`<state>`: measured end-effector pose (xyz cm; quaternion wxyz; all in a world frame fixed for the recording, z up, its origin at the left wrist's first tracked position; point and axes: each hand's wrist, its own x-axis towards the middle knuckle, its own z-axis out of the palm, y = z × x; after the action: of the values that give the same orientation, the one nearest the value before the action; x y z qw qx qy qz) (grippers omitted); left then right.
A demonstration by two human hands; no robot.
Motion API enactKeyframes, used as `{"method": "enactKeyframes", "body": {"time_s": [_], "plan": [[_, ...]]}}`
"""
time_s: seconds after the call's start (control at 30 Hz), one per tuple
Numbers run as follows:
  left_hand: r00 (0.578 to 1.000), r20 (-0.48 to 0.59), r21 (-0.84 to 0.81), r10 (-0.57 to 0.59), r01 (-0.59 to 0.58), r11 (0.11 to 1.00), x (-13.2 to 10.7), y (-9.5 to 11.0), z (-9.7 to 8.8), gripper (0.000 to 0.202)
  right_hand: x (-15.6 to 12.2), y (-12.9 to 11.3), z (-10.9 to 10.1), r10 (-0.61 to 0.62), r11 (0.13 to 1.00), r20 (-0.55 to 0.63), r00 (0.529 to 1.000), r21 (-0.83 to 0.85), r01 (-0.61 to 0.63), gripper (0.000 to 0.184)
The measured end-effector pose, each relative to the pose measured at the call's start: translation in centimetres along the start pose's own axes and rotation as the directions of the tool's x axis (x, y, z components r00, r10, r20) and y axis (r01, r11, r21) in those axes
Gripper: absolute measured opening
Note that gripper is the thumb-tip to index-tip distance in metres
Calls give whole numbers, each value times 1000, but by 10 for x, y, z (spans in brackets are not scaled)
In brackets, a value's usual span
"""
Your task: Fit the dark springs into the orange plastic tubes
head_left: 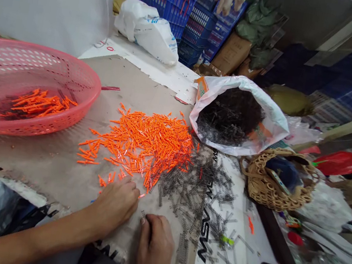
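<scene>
Your left hand [115,205] sits low in the middle of the frame, fingers bent and pinching one orange piece [141,196] at the near edge of the orange pile [147,143]; your right hand [154,245] is curled tight just beside it, and I cannot tell what is inside; the grey springs [192,193] lie to the right; I think small, one-at-a-time picks work best, with both hands kept close together.

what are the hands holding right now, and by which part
The left hand touches one end of an orange piece; a firm pinch cannot be told. The right hand is curled by the grey springs, contents hidden.
</scene>
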<state>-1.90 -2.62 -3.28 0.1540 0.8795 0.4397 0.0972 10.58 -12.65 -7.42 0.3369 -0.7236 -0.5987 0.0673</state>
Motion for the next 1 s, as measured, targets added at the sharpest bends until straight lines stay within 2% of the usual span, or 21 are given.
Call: {"method": "enactKeyframes", "body": {"time_s": [0.07,0.1,0.13,0.17,0.2,0.23,0.27,0.3,0.37,0.47,0.57,0.8,1.0], "plan": [[999,7,-99,-35,36,994,-2,-3,-4,23,-2,-3,-3,64,984,0,998,166,-63,22],[996,35,-232,-87,93,968,-4,-3,-6,22,-3,-4,-5,98,965,8,995,242,-97,20],[984,92,-416,-155,179,891,-6,-3,-8,20,-5,-6,-6,132,944,15,991,303,-130,19],[960,180,-609,-217,281,742,-9,-2,-9,19,-6,-9,-8,163,924,19,986,348,-159,19],[926,281,-759,-253,376,532,-12,0,-9,17,-7,-11,-9,189,907,15,982,381,-181,19],[892,370,-841,-261,440,315,-16,2,-9,15,-8,-13,-10,211,894,6,978,404,-195,19],[867,430,-869,-252,473,146,-19,3,-8,14,-8,-15,-10,225,884,-5,974,421,-203,19],[853,461,-876,-244,482,29,-22,5,-7,13,-8,-17,-11,234,877,-14,972,433,-205,20],[846,479,-877,-236,471,-93,-26,7,-5,14,-8,-21,-10,240,870,-23,970,448,-205,20],[842,490,-871,-225,459,-177,-28,8,-2,15,-7,-24,-10,242,861,-17,970,466,-206,20],[838,495,-865,-229,452,-216,-28,8,-2,17,-6,-26,-8,253,839,18,967,493,-229,21],[840,491,-868,-231,452,-204,-29,6,-4,22,-7,-26,-8,243,844,27,970,486,-226,20],[856,459,-889,-238,442,-121,-29,4,-3,21,-8,-28,-10,245,855,19,969,467,-225,22]]}}
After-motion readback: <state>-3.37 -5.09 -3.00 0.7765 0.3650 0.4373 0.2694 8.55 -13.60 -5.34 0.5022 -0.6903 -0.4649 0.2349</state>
